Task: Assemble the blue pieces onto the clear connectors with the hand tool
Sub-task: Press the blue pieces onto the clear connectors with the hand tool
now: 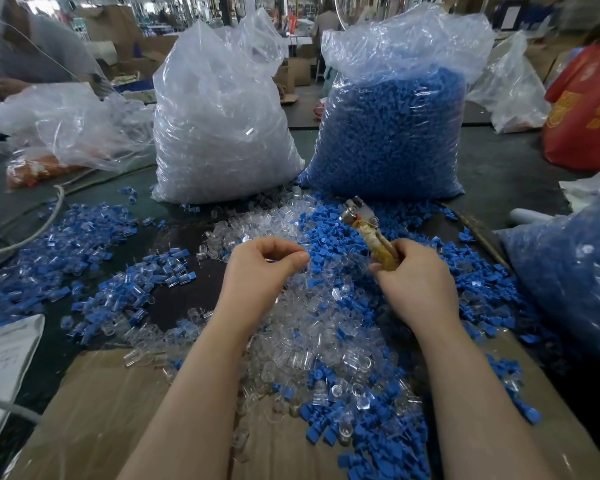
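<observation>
- Left of the fingers, assembled blue-and-clear connectors [84,244] pile up; under them, loose clear connectors [302,327] and blue pieces [333,237] remain.
- Right hand [416,282] fingers clamp the hand tool [371,233]; left hand [267,268] fingertips pinch together, contents unclear.
- Two full bags beyond suggest plenty left.

Glossy clear plastic bags [222,109]; shiny metal tool head [355,210].

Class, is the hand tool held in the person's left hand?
No, the right hand grips the hand tool; the left hand does not.

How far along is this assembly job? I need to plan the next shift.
Done: a spread of joined blue-and-clear pieces on the left. In hand: the right hand grips the hand tool; the left hand pinches something small. Left: most of it, a loose mixed pile and two full bags, clear connectors and blue pieces.
</observation>
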Demonstrator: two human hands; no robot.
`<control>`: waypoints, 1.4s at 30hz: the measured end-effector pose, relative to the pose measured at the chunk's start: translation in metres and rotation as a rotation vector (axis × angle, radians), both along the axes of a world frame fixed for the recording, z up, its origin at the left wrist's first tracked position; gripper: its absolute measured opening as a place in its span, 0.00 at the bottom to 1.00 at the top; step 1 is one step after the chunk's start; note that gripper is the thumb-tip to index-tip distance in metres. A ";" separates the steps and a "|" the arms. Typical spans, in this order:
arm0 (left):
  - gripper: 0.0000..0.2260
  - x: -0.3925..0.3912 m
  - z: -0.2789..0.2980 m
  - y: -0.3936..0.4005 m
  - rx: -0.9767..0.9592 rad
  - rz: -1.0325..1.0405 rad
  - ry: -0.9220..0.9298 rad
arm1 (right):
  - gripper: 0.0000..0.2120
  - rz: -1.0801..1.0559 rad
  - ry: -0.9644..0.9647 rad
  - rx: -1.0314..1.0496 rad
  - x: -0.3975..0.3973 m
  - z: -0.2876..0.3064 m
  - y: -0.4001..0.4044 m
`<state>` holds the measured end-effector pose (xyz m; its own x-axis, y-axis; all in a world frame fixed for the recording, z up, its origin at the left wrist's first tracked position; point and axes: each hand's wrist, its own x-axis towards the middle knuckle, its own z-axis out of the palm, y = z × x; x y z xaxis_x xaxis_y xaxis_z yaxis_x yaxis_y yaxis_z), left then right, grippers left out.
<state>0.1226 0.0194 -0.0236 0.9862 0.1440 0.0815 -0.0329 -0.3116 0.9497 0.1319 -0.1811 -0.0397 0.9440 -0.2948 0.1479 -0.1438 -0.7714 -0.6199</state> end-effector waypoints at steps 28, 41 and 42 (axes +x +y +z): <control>0.10 0.005 -0.005 0.007 -0.052 0.057 0.018 | 0.06 0.475 0.225 -0.290 -0.008 0.013 0.007; 0.07 0.004 -0.006 0.007 -0.088 0.076 0.020 | 0.10 0.304 -0.014 0.039 -0.007 0.003 0.011; 0.07 0.004 -0.005 0.005 -0.099 0.054 0.008 | 0.09 0.282 -0.045 0.109 -0.006 0.003 0.011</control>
<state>0.1264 0.0249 -0.0283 0.9774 0.2040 0.0558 -0.0105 -0.2170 0.9761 0.1254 -0.1702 -0.0368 0.9841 -0.0385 0.1733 0.0961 -0.7055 -0.7022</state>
